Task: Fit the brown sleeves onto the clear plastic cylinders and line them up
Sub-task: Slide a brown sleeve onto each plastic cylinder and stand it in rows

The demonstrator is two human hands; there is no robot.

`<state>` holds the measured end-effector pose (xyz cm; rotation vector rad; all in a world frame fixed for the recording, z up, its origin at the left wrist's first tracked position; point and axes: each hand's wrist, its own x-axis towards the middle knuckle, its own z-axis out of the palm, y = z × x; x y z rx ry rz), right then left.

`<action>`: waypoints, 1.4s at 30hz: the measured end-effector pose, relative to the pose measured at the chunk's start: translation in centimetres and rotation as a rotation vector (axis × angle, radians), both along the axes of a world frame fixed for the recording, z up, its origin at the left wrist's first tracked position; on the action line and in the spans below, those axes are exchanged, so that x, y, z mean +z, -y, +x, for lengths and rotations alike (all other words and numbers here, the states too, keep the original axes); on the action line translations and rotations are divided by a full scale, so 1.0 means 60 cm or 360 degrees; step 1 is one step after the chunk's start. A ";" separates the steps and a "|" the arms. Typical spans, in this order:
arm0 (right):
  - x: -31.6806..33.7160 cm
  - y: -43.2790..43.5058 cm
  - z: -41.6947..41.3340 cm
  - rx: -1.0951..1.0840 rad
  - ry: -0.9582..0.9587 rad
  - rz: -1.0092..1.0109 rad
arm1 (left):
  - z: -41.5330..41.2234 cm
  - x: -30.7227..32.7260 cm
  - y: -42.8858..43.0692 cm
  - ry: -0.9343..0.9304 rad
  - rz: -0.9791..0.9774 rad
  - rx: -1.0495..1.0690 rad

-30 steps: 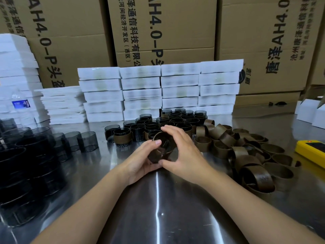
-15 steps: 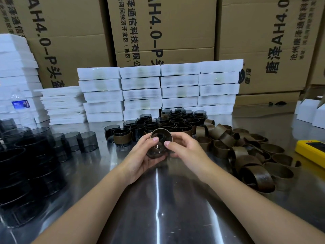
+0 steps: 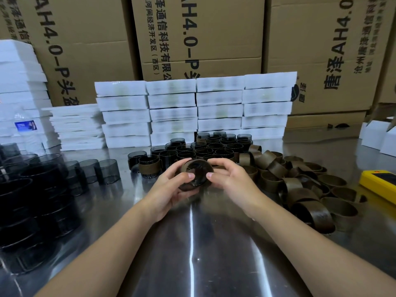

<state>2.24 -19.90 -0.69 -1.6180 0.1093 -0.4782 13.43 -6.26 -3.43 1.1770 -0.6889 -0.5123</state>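
While both grips hold it, item 1 sits raised off the worktop (image 3: 192, 243), mid-frame, just in front of the lined-up stock.

Item 1: cylinder (image 3: 198, 171). Smoky clear plastic, open mouth turned toward the camera, 1 brown sleeve (image 3: 183, 166) round its wall. Whether the sleeve is fully seated cannot be told.

Hold: left grip (image 3: 169, 189) is curled under and round the left side, thumb on the near rim. Right grip (image 3: 233, 183) pinches the right side, thumb on the rim likewise.

Handling, judged:
- Weight: light, an easy 2-hand or 1-hand lift.
- Wall: thin and stiff. It probably flexes, and could crack, if squeezed hard across the open mouth.
- Surface: glossy, likely slippery on bare plastic. The sleeve gives better purchase.
- Sleeve: a pliant band that keeps its loop shape. The fit looks snug, so it may cock if pushed on 1 side only.
- Where to take hold: opposite points of the rim, or the sleeve's outer face, with even thumb pressure all round.

Item 2: loose sleeves (image 3: 300, 185), heaped right of the grips.

Item 3: finished piece (image 3: 150, 167), upright behind the left grip.

Item 4: bare cylinders (image 3: 107, 171), far left.
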 end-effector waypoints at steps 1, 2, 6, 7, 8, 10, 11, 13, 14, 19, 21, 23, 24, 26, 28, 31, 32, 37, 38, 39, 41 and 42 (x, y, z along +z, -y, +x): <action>0.000 0.000 0.000 -0.0004 -0.0003 -0.0001 | -0.001 0.000 0.000 0.0010 0.0003 0.0001; 0.000 0.000 -0.001 -0.0012 -0.0006 -0.0006 | -0.002 0.001 0.000 0.0017 0.0008 0.0003; 0.000 0.004 0.001 -0.0064 -0.0021 -0.0053 | -0.005 0.002 0.000 0.0027 0.0031 0.0007; -0.001 0.005 0.002 -0.0071 -0.0022 -0.0063 | -0.006 0.003 0.000 0.0028 0.0031 0.0002; -0.001 0.006 0.002 -0.0075 -0.0023 -0.0070 | -0.006 0.003 -0.001 0.0029 0.0028 -0.0006; -0.003 0.008 0.003 -0.0077 -0.0025 -0.0067 | -0.007 0.004 -0.002 0.0038 0.0036 -0.0016; -0.003 0.009 0.003 -0.0077 -0.0027 -0.0065 | -0.008 0.005 -0.002 0.0042 0.0045 -0.0013; -0.005 0.012 0.003 -0.0082 -0.0030 -0.0075 | -0.008 0.005 -0.003 0.0045 0.0059 -0.0002; -0.005 0.013 0.003 -0.0082 -0.0027 -0.0075 | -0.009 0.005 -0.003 0.0049 0.0060 -0.0002; -0.011 0.018 0.007 -0.0041 -0.0027 -0.0014 | -0.012 0.008 -0.004 0.0069 0.0069 0.0021; -0.013 0.021 0.009 -0.0021 -0.0025 0.0006 | -0.012 0.009 -0.003 0.0060 0.0069 0.0030; -0.012 0.026 0.010 -0.0021 -0.0009 -0.0003 | -0.011 0.008 -0.002 0.0020 0.0054 0.0000; -0.012 0.028 0.011 -0.0021 -0.0003 -0.0004 | -0.012 0.009 -0.002 -0.0010 0.0053 -0.0034; -0.013 0.029 0.012 -0.0010 0.0003 -0.0016 | -0.014 0.010 -0.001 -0.0087 0.0051 -0.0115; -0.015 0.025 0.013 -0.0041 -0.0008 -0.0088 | -0.016 0.010 0.002 -0.0204 0.0008 -0.0173; -0.020 0.018 0.019 -0.0148 -0.0175 -0.0223 | -0.020 0.012 0.003 -0.0356 -0.0054 -0.0186; -0.022 0.017 0.021 -0.0161 -0.0243 -0.0245 | -0.021 0.012 0.003 -0.0389 -0.0060 -0.0174; -0.028 0.017 0.025 -0.0131 -0.0349 -0.0262 | -0.023 0.015 -0.001 -0.0439 0.0022 -0.0218; -0.028 0.016 0.024 -0.0119 -0.0355 -0.0258 | -0.023 0.016 -0.002 -0.0417 0.0058 -0.0233; -0.027 0.015 0.023 -0.0102 -0.0363 -0.0249 | -0.024 0.016 -0.001 -0.0400 0.0089 -0.0251; -0.025 0.013 0.021 -0.0087 -0.0378 -0.0268 | -0.027 0.015 0.001 -0.0401 0.0120 -0.0275; -0.025 0.012 0.021 -0.0094 -0.0368 -0.0296 | -0.028 0.015 0.004 -0.0398 0.0139 -0.0266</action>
